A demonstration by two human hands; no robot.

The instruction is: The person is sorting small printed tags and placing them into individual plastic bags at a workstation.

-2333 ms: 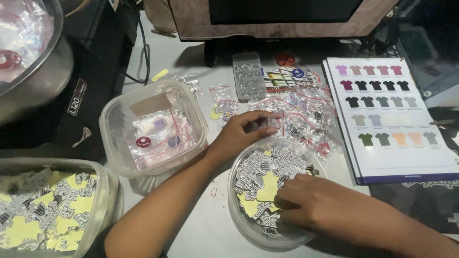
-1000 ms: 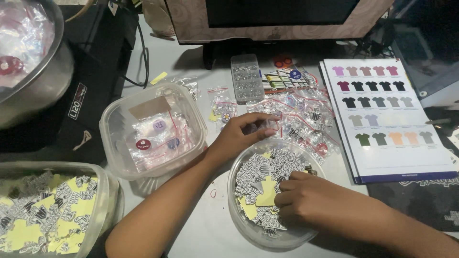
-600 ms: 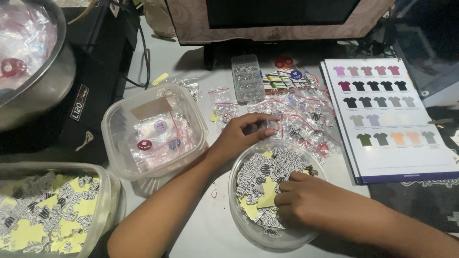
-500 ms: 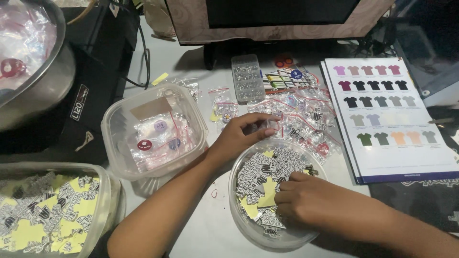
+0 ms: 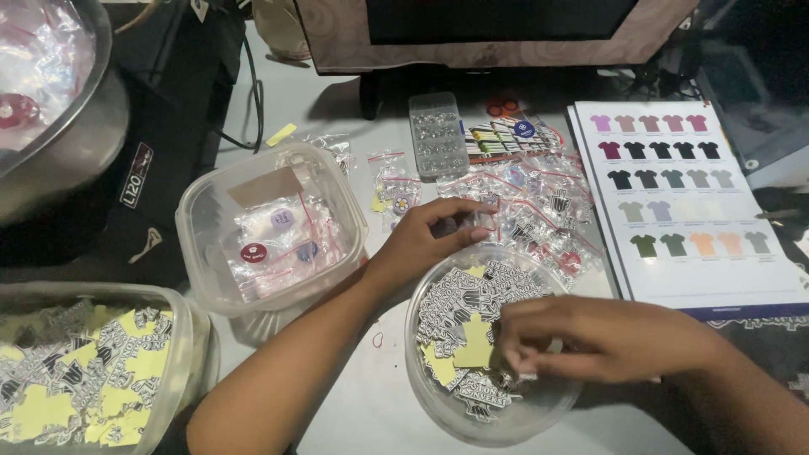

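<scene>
The right hand (image 5: 590,341) pinches a sticker in the round bowl (image 5: 438,404) while the left hand (image 5: 430,240) holds a small clear bag (image 5: 484,221) just above, which needs opening wide.

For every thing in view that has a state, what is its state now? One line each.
Left hand: pinching a small clear bag above the round bowl.
Right hand: fingers down among the stickers.
Round bowl: open, partly filled with stickers.
Square tub: lidless, holding bagged badges.
Left tub: open, full of stickers.
Colour chart: lying flat.
</scene>
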